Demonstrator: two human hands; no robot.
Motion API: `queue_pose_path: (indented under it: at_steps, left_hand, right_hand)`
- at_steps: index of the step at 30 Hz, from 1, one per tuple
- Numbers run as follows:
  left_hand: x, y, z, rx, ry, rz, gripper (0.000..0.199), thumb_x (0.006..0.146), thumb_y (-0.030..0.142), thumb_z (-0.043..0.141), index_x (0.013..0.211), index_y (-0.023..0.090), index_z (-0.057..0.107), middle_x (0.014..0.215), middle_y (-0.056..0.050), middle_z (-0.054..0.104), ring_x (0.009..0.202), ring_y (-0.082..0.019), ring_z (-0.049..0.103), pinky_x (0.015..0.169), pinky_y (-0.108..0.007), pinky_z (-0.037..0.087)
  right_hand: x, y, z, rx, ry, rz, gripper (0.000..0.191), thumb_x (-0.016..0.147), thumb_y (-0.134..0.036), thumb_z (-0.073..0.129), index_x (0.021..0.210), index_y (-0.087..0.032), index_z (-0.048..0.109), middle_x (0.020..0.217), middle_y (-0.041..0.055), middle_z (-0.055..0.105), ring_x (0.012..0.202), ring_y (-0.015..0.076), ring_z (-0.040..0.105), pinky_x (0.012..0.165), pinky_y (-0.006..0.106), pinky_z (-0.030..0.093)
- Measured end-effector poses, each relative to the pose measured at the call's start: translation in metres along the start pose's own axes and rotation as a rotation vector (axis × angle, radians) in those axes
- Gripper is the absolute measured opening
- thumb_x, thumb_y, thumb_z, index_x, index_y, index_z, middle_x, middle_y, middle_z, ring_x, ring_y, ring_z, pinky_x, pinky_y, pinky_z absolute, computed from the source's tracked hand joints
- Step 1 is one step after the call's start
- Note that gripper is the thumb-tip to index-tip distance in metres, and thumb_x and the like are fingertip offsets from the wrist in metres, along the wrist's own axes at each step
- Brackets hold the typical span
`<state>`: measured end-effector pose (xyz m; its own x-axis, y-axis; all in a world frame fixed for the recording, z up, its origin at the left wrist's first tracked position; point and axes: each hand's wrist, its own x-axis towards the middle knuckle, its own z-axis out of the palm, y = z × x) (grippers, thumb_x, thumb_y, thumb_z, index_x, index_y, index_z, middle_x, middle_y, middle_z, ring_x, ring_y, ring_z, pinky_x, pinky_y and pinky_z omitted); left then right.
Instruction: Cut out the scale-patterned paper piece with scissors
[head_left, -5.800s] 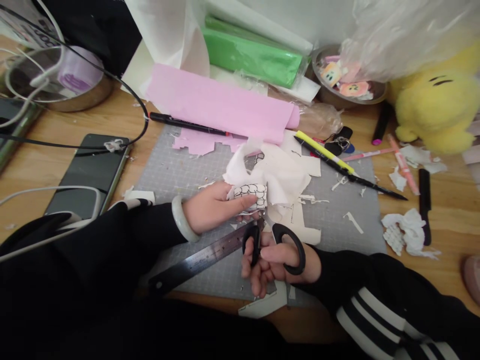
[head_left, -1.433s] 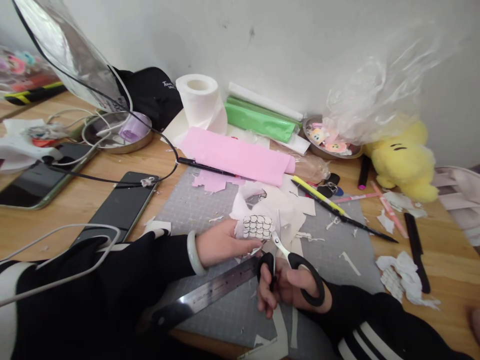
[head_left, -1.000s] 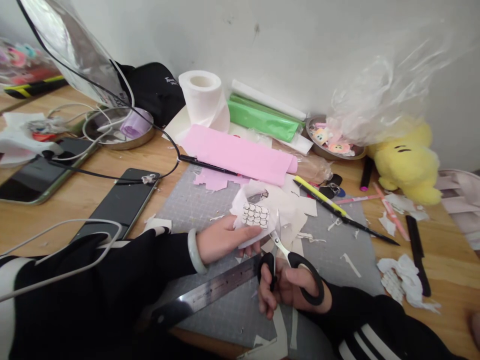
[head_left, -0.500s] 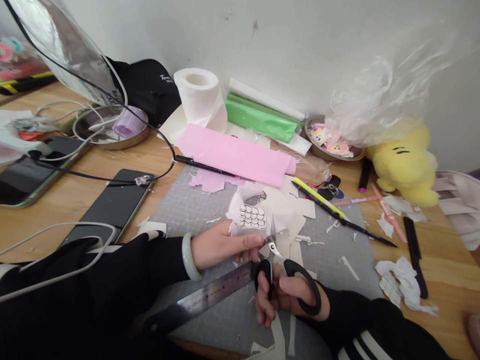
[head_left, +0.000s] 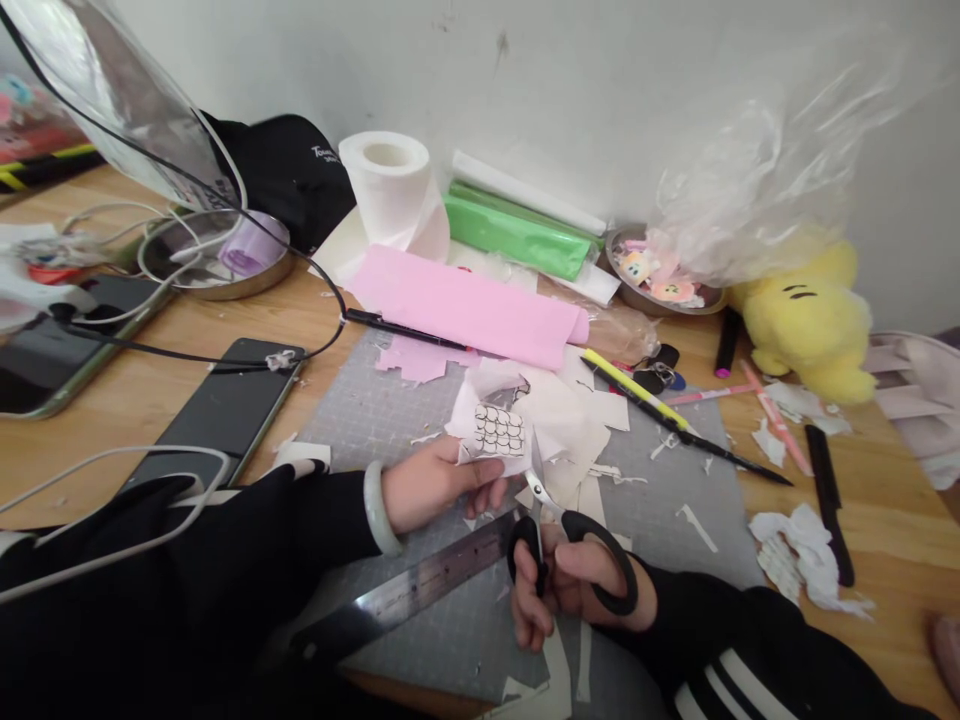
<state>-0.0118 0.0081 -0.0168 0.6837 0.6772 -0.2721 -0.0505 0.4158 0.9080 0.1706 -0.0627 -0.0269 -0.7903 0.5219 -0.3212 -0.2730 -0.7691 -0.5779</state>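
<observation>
Head view: a grey mat [head_left: 675, 490] lies under the work. Over it, the right hand [head_left: 574, 575] has thumb and fingers curled through the loops of the scissors [head_left: 537, 489]. Just beside the blades, the left hand [head_left: 427, 485] pinches the patterned paper [head_left: 499, 430] near its lower edge. The step seems to be trimming; next move calls for steady paper and careful closing of blades.

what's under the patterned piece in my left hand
Fingers of your left hand show at the near edge of the patterned piece; white sheets lie to its right. Anything directly underneath is covered.
</observation>
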Motion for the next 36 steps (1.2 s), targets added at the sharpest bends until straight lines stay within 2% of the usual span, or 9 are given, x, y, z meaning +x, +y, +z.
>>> queue_pose_path:
  at_steps: [7,10,12,15,19,24,29,36]
  left_hand:
    - [-0.002,0.007,0.003,0.075,0.029,-0.006,0.029,0.074,0.04,0.057,0.059,0.015,0.051,0.05,0.003,0.046,0.044,-0.009,0.041,0.045,-0.023,0.036]
    - [-0.003,0.009,0.004,0.06,0.015,0.018,0.039,0.074,0.053,0.054,0.063,0.015,0.055,0.055,0.0,0.051,0.046,-0.011,0.045,0.045,-0.024,0.037]
    - [-0.002,0.009,0.004,0.02,0.041,0.023,0.051,0.076,0.061,0.045,0.065,0.014,0.058,0.056,-0.002,0.054,0.046,-0.012,0.047,0.044,-0.025,0.039]
    - [0.0,0.007,0.004,-0.015,0.111,-0.003,0.059,0.081,0.062,0.036,0.056,0.013,0.058,0.05,-0.004,0.054,0.042,-0.012,0.048,0.043,-0.025,0.04]
    - [0.003,0.005,0.006,-0.102,0.181,-0.053,0.042,0.076,0.05,0.056,0.057,0.012,0.057,0.048,-0.002,0.054,0.04,-0.009,0.047,0.038,-0.021,0.036]
    - [0.004,0.003,0.008,-0.152,0.213,-0.085,0.043,0.064,0.052,0.068,0.057,0.012,0.056,0.046,0.0,0.053,0.039,-0.009,0.046,0.037,-0.021,0.036]
    - [0.007,0.0,0.008,-0.124,0.246,-0.078,0.047,0.059,0.057,0.069,0.059,0.012,0.056,0.046,0.0,0.053,0.038,-0.009,0.046,0.038,-0.022,0.035]
    - [0.012,-0.007,0.007,-0.078,0.258,-0.023,0.045,0.061,0.056,0.066,0.064,0.012,0.055,0.046,0.0,0.052,0.038,-0.009,0.045,0.039,-0.023,0.034]
  right_hand:
    - [0.001,-0.003,0.001,-0.003,0.005,0.008,0.05,0.069,-0.06,0.06,0.075,-0.014,0.043,0.054,-0.0012,0.05,0.061,0.0132,0.058,0.054,0.023,0.043]
    - [0.0,-0.005,0.002,0.002,0.0,0.006,0.049,0.069,-0.059,0.061,0.075,-0.014,0.043,0.054,-0.0011,0.05,0.059,0.0125,0.058,0.054,0.022,0.043]
    - [0.0,-0.005,0.002,-0.006,-0.004,0.002,0.048,0.07,-0.058,0.06,0.075,-0.014,0.043,0.055,-0.0012,0.05,0.057,0.0117,0.058,0.053,0.021,0.042]
    - [0.0,-0.002,0.0,-0.017,-0.022,-0.009,0.048,0.071,-0.058,0.06,0.076,-0.014,0.043,0.055,-0.0014,0.049,0.057,0.0121,0.057,0.054,0.023,0.043]
    - [0.001,0.002,-0.005,0.018,-0.009,-0.009,0.047,0.071,-0.058,0.06,0.076,-0.014,0.043,0.055,-0.0001,0.051,0.059,0.0137,0.059,0.053,0.023,0.044]
    - [0.004,0.004,-0.01,0.084,-0.005,0.05,0.049,0.066,-0.059,0.063,0.074,-0.014,0.043,0.056,0.0013,0.055,0.061,0.0146,0.062,0.053,0.022,0.046]
    - [0.009,0.003,-0.014,0.088,-0.01,0.085,0.05,0.065,-0.059,0.063,0.074,-0.015,0.043,0.056,0.0018,0.058,0.059,0.0141,0.063,0.05,0.02,0.046]
    - [0.013,0.001,-0.018,0.075,0.047,0.116,0.048,0.064,-0.058,0.062,0.075,-0.016,0.042,0.059,0.0019,0.059,0.06,0.0167,0.064,0.05,0.022,0.046]
